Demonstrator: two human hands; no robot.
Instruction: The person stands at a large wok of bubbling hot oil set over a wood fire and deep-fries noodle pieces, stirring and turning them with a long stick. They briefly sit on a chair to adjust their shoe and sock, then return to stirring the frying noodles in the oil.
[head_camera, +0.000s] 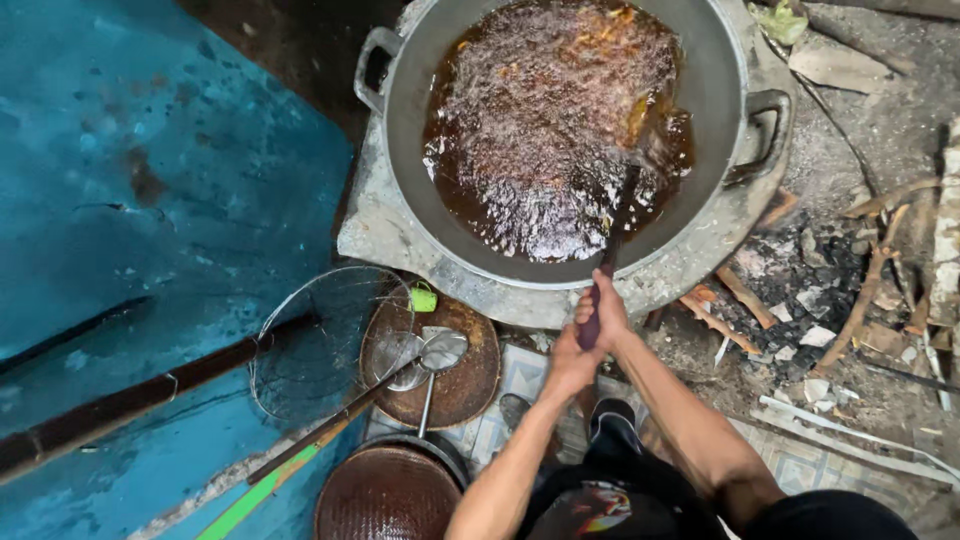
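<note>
- Both of your hands are clenched on the dark handle of the stirring tool (612, 250): your right hand (603, 312) higher on the shaft, your left hand (568, 362) just below it, near your body. The tool's far end sits in the oil at the right side of the wok (715, 90).
- The oil (550, 130) is foaming hard across most of the surface. A quick or deep sweep could throw hot drops toward your bare forearms, which hang over the near rim.
- The froth hides the tool's tip and most of the food (600, 25), so you cannot tell what you are pushing; a snag could jerk the handle.
- The wok rests on a rough concrete stove (375, 235). Levering against the rim could rock it and slop oil toward the firewood (745, 295) and ash at the right.
- At your near left, 2 wire skimmers (330, 340) and a ladle (440, 350) lie on a round woven tray (470, 385). Their long handles reach toward your legs and could be kicked.
- You crouch close to the stove, so a spill would land on your knees.
</note>
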